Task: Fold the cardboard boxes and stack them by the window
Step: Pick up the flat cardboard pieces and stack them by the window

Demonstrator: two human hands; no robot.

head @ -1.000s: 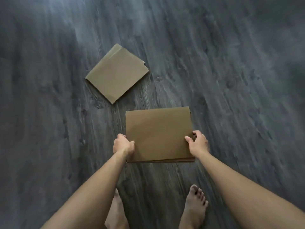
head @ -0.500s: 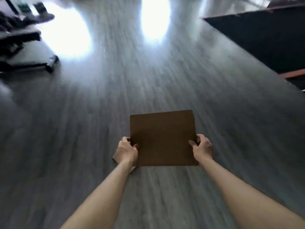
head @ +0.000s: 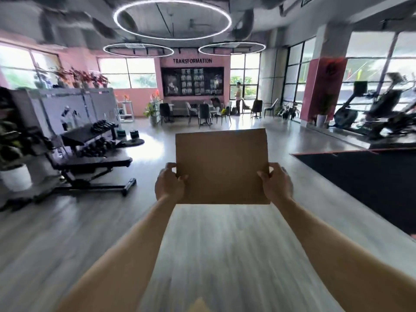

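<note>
Head view | flattened box [head: 221, 167] raised from floor level | left hand [head: 169, 185], right hand [head: 275, 184] pinching its side edges

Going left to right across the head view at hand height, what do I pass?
Weight bench → left hand → cardboard → right hand → black mat.
</note>
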